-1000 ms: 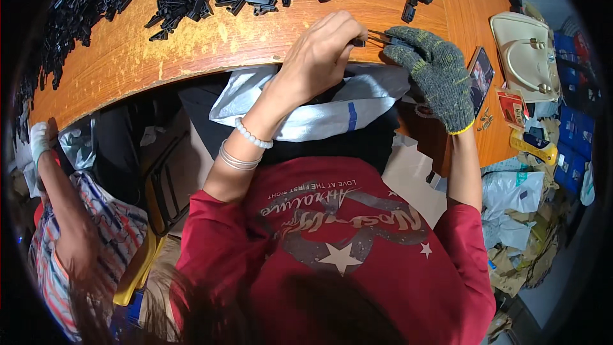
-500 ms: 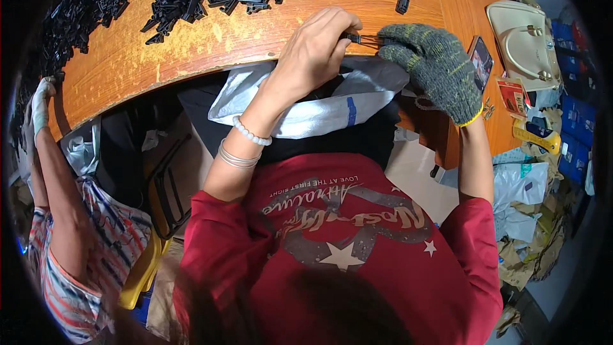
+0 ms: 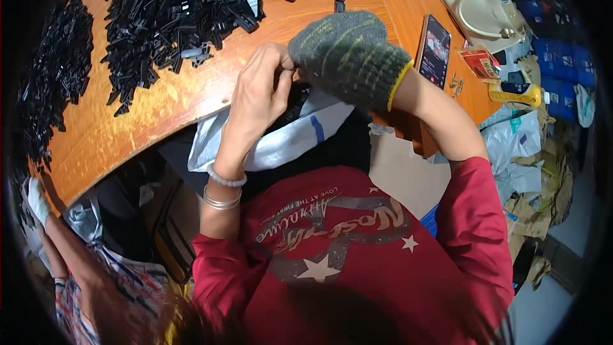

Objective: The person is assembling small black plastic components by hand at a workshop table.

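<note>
glove [image 3: 345,57]: grey, yellow-flecked | parts [image 3: 169,22]: black | co-worker's shirt [image 3: 135,284]: seemingly striped

A deep red shirt [image 3: 396,275] and one knitted glove [image 3: 364,67]!
Look at that: pale lettering [image 3: 319,214], white stars [image 3: 318,271] on the chest; dark grey, yellow-flecked knit on the right hand [image 3: 338,45], cuff [image 3: 401,85] bright yellow; pale beads [image 3: 227,177] and silvery bangles [image 3: 221,202] ringing the left forearm [image 3: 218,220].

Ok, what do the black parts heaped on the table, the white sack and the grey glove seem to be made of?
Black parts: probably moulded plastic; smooth, with pale highlights.
White sack: perhaps woven plastic; slight sheen and stiff folds, weave not discernible.
Grey glove: knitted yarn, matte and textured, yellow-flecked; fibre unclear.
</note>
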{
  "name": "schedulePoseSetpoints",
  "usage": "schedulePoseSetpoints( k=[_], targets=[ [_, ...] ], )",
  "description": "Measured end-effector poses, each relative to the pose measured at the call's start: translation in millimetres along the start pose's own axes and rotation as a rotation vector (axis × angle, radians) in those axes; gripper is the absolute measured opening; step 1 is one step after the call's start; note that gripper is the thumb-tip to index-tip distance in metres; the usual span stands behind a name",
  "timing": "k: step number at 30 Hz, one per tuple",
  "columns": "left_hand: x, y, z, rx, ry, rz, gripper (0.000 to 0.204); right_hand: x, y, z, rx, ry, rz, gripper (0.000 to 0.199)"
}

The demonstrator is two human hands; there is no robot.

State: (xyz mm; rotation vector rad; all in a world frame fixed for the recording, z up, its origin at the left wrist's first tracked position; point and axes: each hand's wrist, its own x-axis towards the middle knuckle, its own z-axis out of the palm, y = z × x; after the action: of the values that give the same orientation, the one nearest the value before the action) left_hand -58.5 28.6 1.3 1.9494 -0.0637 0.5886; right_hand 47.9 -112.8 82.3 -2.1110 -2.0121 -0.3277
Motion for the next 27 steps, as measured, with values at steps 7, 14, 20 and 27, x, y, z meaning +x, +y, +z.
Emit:
schedulePoseSetpoints(
  k=[7,14,20,27],
  targets=[
    [3,6,-3,-0.01,-0.017,0.021,0.02,0,2,12,0.276,-0.02,0.127,0.013],
    [4,2,-1,-0.041,-0.021,-0.023,0.019,13,4,1,0.164,-0.635,0.329,0.026],
    [4,3,3,-0.043,-0.006,-0.021,0.018,4,-3,7,0.137,-0.186,0.203,0.011],
    [-2,-5,0,0.014,0.059,0.024,0.018,-15,-15,3,0.08,-0.064,0.323,0.021]
  ],
)
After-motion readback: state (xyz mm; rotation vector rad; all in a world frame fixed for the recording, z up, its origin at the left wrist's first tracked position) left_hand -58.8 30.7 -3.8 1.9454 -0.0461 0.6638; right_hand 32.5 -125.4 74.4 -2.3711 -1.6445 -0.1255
